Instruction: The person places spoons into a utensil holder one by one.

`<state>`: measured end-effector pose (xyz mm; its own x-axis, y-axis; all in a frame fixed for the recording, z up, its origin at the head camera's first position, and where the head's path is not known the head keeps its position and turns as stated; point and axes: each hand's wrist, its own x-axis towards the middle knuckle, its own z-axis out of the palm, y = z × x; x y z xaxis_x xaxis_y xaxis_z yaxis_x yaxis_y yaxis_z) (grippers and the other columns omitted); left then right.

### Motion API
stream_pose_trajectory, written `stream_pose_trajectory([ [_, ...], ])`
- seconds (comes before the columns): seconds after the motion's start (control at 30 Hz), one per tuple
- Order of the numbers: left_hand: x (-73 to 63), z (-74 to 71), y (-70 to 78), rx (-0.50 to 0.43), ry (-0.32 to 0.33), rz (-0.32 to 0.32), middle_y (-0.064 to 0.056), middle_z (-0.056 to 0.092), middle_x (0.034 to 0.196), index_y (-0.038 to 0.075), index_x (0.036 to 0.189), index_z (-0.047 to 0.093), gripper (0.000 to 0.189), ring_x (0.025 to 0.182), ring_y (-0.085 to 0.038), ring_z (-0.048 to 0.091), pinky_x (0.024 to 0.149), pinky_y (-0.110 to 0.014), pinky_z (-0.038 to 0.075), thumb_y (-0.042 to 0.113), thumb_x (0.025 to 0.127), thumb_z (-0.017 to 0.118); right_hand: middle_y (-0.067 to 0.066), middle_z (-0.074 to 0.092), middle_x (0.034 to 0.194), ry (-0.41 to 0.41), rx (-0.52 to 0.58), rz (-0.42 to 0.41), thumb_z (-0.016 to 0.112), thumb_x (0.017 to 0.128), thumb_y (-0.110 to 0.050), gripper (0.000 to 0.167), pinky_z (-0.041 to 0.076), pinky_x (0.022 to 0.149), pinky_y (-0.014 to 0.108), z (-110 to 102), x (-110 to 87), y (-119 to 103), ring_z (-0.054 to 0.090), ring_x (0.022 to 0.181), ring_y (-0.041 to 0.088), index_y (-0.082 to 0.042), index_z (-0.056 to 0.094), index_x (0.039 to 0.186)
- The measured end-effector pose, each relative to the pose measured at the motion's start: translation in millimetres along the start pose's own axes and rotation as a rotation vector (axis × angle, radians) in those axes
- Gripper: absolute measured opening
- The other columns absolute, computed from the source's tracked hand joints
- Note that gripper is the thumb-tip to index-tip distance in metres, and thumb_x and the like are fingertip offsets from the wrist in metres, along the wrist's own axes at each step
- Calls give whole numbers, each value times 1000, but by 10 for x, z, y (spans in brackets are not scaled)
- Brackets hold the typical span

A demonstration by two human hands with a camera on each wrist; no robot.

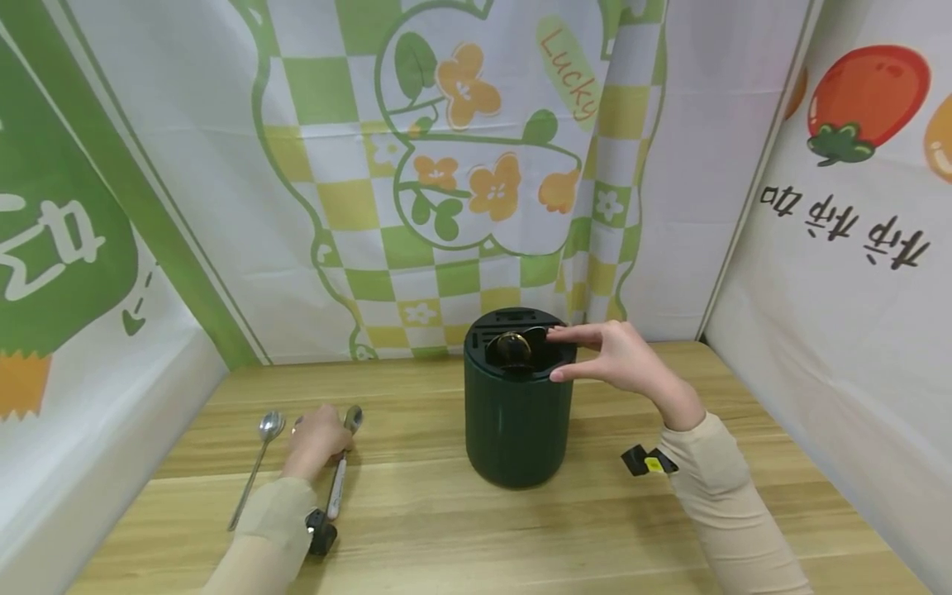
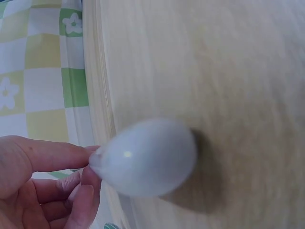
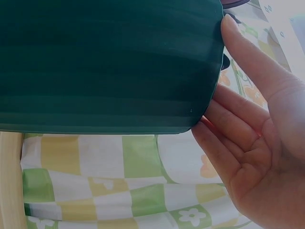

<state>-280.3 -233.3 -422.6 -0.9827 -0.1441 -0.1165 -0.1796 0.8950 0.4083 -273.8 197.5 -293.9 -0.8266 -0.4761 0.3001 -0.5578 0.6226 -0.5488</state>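
Note:
Thumb and fingertips of my left hand [image 1: 318,440] pinch the narrow end of a spoon; its smooth, pale, egg-shaped bowl [image 2: 147,157] fills the middle of the left wrist view, slightly blurred. In the head view a whitish handle [image 1: 337,489] runs toward me beside this hand. A dark green cylindrical utensil holder [image 1: 515,430] stands upright on the table. My right hand [image 1: 621,359] rests at its right rim, thumb in front and fairly straight fingers behind. Inside the holder shows a round black utensil head with a gold edge [image 1: 513,349].
A metal spoon [image 1: 271,426] lies left of my left hand, its long handle toward me. The holder's top has slotted sections [image 1: 516,316] at the back. The wooden table [image 1: 439,529] ends at a patterned curtain [image 1: 446,281] behind, with printed cloths on both sides.

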Motion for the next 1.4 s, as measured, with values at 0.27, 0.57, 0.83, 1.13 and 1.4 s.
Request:
stream_pose_trajectory([
  [0.27,12,-1,34,31,21,-3,0,53,49,12,51,53,27,49,-15,47,48,-27,35,12,70,72,-5,61,129,0,2,-2,77,72,-49,59,49,94,39,0,-1,-12,56,121,15,-23,64,124],
  [0.57,-9,-29,147,-41,32,6,4,44,41,15,45,46,30,38,-8,36,39,-19,29,5,69,62,-4,61,129,-2,8,3,77,72,-48,59,47,98,41,-6,1,-20,55,122,17,-23,64,124],
  [0.83,-33,-54,255,-57,70,60,2,49,41,15,45,46,33,37,-7,35,37,-18,26,8,72,64,-5,61,129,-5,4,10,77,72,-48,59,48,98,41,-5,-1,-14,55,122,16,-23,64,124],
  [1.13,-89,-91,387,-103,71,128,-2,61,52,10,55,60,27,45,-12,49,43,-22,32,16,79,70,-5,61,129,-3,5,9,77,72,-49,59,47,98,41,-3,0,-12,55,122,16,-23,64,124],
  [1.4,-162,-161,552,-142,115,154,-2,65,57,10,56,61,27,47,-13,50,43,-24,29,17,80,72,-5,61,130,-5,0,14,77,72,-49,60,47,98,41,-3,-4,-14,54,123,17,-24,63,125],
])
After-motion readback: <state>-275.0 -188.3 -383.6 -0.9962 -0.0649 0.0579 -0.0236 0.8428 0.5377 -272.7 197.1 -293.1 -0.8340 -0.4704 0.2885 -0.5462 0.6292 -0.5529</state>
